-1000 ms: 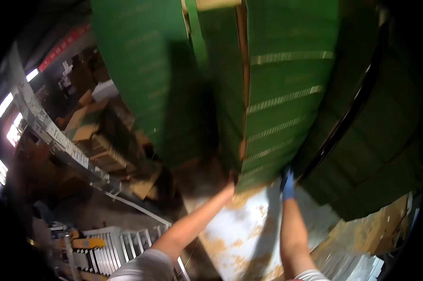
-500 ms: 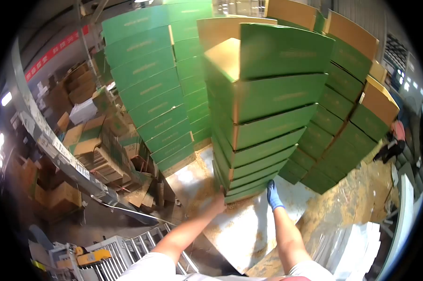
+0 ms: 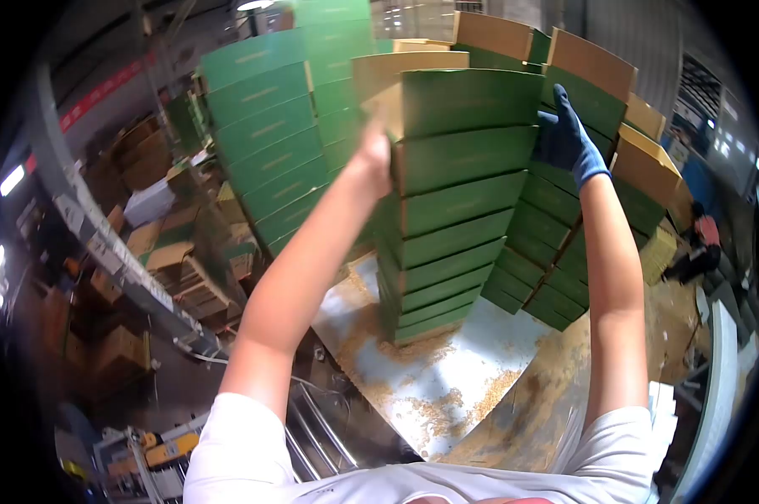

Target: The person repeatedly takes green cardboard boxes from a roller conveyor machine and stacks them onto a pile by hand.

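Observation:
A tall stack of green cardboard boxes (image 3: pixel 463 160) stands in front of me, its top box open with brown flaps raised. My bare left hand (image 3: pixel 374 157) is at the upper left side of this stack, blurred, its fingers stretched upward. Whether it touches the cardboard I cannot tell. On the opposite side, my right hand (image 3: pixel 569 139) wears a blue glove. It is open, thumb and fingers apart, beside the upper boxes. Neither hand visibly holds anything.
More green stacks rise at the left (image 3: pixel 266 126) and the right (image 3: pixel 590 101). Beneath is a pale board (image 3: pixel 447 395) strewn with brown debris. A metal beam (image 3: pixel 115 252) crosses the left, near a roller conveyor (image 3: pixel 321 428). Another person (image 3: pixel 701 244) is at far right.
Both hands have risen from the bottom of the middle stack to its upper boxes, the left along its left side, the right along its right. My view has shifted slightly.

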Tool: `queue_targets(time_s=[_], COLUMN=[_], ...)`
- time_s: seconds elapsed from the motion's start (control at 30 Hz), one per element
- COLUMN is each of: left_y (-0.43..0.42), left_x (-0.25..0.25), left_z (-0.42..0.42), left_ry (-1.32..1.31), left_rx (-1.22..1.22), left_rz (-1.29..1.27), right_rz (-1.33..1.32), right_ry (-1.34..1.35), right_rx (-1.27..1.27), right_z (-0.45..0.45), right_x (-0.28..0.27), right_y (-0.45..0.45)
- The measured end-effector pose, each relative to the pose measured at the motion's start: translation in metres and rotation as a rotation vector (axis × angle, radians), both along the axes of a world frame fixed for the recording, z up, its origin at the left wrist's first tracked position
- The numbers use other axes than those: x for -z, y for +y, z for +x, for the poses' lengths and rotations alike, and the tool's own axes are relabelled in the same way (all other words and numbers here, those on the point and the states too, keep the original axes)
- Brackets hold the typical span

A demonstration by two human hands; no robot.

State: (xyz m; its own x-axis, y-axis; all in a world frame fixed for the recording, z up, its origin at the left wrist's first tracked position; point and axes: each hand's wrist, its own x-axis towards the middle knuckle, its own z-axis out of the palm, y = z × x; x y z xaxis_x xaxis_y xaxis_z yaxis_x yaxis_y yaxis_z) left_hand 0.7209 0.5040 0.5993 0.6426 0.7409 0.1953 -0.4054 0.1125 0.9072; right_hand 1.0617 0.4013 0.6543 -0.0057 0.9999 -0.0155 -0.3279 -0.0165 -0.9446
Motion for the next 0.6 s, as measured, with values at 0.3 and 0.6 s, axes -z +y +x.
queue_targets(time_s=[0.3, 0.6], left_y=[-0.053, -0.117], left_x=[0.000, 0.004], left_z=[0.004, -0.089], left_ry=[-0.482, -0.843], left_rx=[-0.278, -0.525], left_rz=[-0.022, 0.181], right_rz=[0.549, 0.993], right_ry=[-0.442, -0.449], right_rx=[0.364, 0.455], right_z=[-0.062, -0.168], right_x=[-0.052, -0.036], right_y=[-0.027, -0.054])
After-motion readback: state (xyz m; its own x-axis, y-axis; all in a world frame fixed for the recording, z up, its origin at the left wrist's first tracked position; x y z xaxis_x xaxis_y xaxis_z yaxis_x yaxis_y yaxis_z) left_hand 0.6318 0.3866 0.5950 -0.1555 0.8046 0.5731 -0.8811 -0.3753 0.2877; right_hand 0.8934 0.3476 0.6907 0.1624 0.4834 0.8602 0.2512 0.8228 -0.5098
